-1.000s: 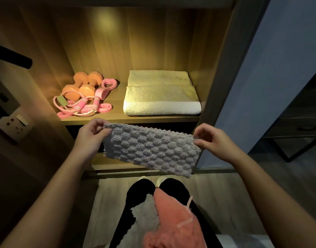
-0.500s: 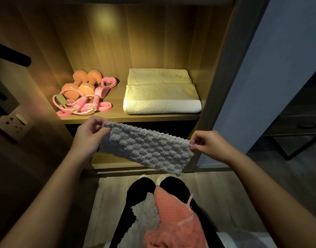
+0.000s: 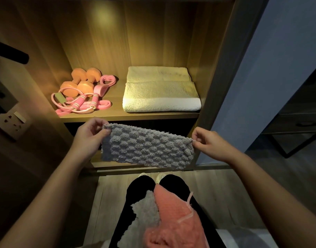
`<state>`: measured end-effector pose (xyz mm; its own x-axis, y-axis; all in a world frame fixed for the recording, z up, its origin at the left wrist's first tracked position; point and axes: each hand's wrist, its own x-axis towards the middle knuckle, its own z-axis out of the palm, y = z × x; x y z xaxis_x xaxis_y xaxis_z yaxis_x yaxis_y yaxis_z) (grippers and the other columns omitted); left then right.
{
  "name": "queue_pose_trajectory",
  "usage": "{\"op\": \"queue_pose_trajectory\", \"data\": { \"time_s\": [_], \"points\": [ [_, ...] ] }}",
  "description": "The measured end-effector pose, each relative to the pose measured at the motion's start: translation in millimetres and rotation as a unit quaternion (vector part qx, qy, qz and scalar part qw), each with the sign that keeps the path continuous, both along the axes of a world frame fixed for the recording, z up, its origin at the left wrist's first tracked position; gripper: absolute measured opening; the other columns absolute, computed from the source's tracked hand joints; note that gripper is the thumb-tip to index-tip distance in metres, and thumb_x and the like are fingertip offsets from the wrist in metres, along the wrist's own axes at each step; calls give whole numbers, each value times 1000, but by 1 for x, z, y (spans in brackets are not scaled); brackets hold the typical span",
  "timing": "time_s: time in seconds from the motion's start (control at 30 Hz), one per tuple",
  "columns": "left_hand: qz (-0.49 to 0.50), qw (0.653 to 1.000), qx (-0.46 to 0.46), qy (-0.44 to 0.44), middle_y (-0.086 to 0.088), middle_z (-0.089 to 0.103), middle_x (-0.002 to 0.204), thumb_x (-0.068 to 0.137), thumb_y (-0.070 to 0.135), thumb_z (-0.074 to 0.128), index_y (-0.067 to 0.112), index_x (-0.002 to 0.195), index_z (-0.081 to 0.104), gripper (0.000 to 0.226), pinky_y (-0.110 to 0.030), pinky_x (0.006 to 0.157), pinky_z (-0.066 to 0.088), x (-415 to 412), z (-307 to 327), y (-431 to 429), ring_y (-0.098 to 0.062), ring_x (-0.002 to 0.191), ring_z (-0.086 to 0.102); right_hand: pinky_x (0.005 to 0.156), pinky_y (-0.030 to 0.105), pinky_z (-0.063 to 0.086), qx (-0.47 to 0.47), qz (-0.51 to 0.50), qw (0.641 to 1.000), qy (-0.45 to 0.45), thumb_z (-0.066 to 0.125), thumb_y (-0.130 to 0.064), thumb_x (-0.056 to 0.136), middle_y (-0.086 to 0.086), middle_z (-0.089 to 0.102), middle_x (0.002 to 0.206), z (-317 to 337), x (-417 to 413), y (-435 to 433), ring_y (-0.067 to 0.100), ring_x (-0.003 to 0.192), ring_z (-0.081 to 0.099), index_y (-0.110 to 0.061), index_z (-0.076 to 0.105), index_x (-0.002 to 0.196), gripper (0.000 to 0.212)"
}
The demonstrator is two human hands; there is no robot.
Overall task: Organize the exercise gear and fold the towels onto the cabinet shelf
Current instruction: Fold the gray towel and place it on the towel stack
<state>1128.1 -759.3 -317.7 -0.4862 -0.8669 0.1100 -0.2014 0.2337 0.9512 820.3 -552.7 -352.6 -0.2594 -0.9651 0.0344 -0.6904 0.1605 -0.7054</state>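
Note:
A small grey waffle-textured towel [image 3: 146, 145] hangs stretched in front of the cabinet, just below the lit shelf [image 3: 128, 115]. My left hand [image 3: 90, 135] pinches its upper left corner and my right hand [image 3: 209, 142] pinches its upper right corner. On the shelf, a folded white towel [image 3: 161, 90] lies at the right. Two orange dumbbells [image 3: 80, 81] and a pink jump rope with bands [image 3: 82, 102] sit at the left. On my lap lie a pink towel [image 3: 175, 217] and a grey towel [image 3: 144, 213].
The cabinet's right side panel [image 3: 218, 72] stands close to the white towel. A wall socket [image 3: 12, 120] and a dark handle [image 3: 8, 54] are at the left. A dark table frame [image 3: 296, 138] stands at the far right on the wooden floor.
The towel stays stretched between both hands and has shifted only slightly. My hands keep pinching the same corners.

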Motion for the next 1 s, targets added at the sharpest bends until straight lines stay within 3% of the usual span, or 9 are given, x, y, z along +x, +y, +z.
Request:
{"op": "queue_pose_trajectory", "data": {
  "time_s": [0.13, 0.23, 0.33, 0.43, 0.53, 0.6, 0.73, 0.87, 1.0],
  "points": [
    [-11, 1000, -13, -8, 4, 65, 91, 93, 8, 59, 24, 91, 61, 16, -18, 56, 51, 1, 2, 1, 1, 78, 65, 67, 16, 48, 41, -6, 999, 10, 55, -22, 98, -14, 68, 77, 1, -1, -1, -2, 73, 61, -35, 57, 101, 13],
    [-10, 999, -39, -31, 7, 66, 92, 92, 6, 61, 22, 92, 63, 16, -13, 55, 50, 0, 0, 2, 9, 77, 63, 75, 26, 53, 47, -24, 998, 22, 60, -19, 95, -11, 67, 85, 0, -2, -1, 1, 80, 62, -34, 64, 87, 17],
    [-24, 995, -67, -75, 13, 65, 99, 92, 4, 61, 23, 104, 67, 23, -11, 61, 50, 0, -5, 3, 7, 87, 62, 79, 27, 54, 43, -49, 998, -27, 64, -10, 91, -7, 68, 90, -2, -3, -1, 9, 85, 64, -29, 67, 92, 19],
    [-32, 985, -92, -142, 7, 65, 106, 93, 5, 60, 19, 114, 68, 26, -25, 76, 54, -1, -11, 3, -6, 98, 60, 77, 20, 53, 66, -36, 997, -36, 65, -10, 91, -12, 68, 94, -3, -4, 0, 6, 86, 64, -31, 68, 99, 23],
    [-28, 981, -93, -170, 2, 66, 103, 93, 9, 61, 15, 104, 68, 15, -36, 81, 54, -1, -16, -1, -14, 97, 62, 76, 27, 52, 59, -63, 994, -72, 61, -13, 93, -5, 69, 87, -7, -6, 2, 14, 83, 64, -21, 70, 87, 13],
    [-16, 990, -41, -130, 0, 67, 99, 95, 13, 59, 14, 97, 66, 7, -32, 76, 52, -1, -20, -4, -14, 95, 63, 80, 33, 48, 14, -106, 982, -155, 56, -16, 95, 1, 65, 85, -9, -7, 2, 15, 83, 61, -10, 64, 83, 16],
    [67, 993, 97, 30, -2, 65, 94, 101, 18, 48, 11, 100, 58, 13, -32, 76, 51, -21, -29, 5, -20, 92, 63, 79, 37, 47, -104, -207, 912, -338, 49, -21, 100, 7, 61, 88, -8, 10, -12, 21, 85, 57, -24, 62, 80, 24],
    [221, 973, -70, -11, 9, 52, 82, 104, 25, 40, 19, 104, 45, 8, -31, 61, 42, -51, -37, 23, -7, 70, 50, 63, 25, 45, -251, -322, 895, -180, 42, -29, 103, -3, 55, 78, -7, 39, -35, 3, 70, 53, -29, 49, 89, 16],
    [230, 966, -121, -7, 7, 52, 77, 104, 25, 41, 18, 104, 46, 9, -28, 49, 35, -59, -38, 18, -8, 61, 47, 49, 22, 29, -274, -333, 899, -72, 41, -24, 104, -6, 43, 65, -7, 34, -37, 1, 53, 39, -17, 47, 94, 14]
  ]
}}
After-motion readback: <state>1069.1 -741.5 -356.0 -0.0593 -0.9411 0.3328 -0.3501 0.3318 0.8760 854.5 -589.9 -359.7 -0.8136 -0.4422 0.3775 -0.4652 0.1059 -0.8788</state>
